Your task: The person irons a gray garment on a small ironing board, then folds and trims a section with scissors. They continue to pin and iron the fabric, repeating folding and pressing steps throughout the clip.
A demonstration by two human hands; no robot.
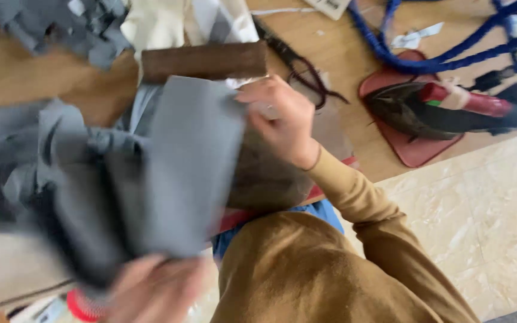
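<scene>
Head view shows both hands gripping a grey fabric piece (pixel 192 167) over the worktop (pixel 342 54): right hand (pixel 279 119) pinching its upper edge, left hand (pixel 157 290), blurred, closed on its lower end, scissors (pixel 300 66) just beyond.

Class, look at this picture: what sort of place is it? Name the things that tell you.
Probably a sewing or tailoring workshop: grey fabric pieces in both hands, dark scissors and an iron on a red mat on the wooden table.

Matt grey cloth (pixel 192 161), wooden table (pixel 342 66)
</scene>
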